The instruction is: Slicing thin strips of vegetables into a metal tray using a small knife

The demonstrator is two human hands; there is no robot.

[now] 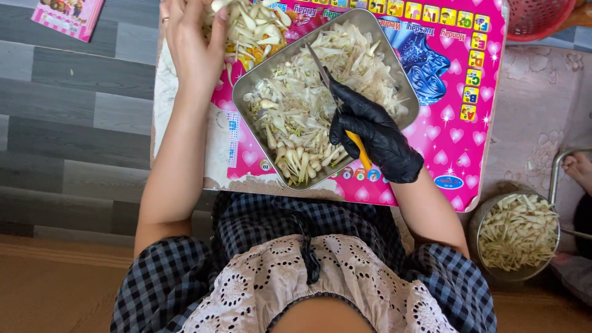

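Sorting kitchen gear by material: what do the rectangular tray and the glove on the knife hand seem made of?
The rectangular grey tray looks like brushed metal, likely steel: dull sheen, thin rolled rim. The black glove on the right hand looks like thin nitrile or latex: glossy, wrinkled, skin-tight.

Matt steel tray [246, 86], glossy pink board [456, 142], grey wood-look floor [74, 123]

Grey wood-look plank floor [74, 105] on the left gives way to a tan strip [55, 283] along the bottom edge and a faded pink patterned mat [536, 98] on the right.
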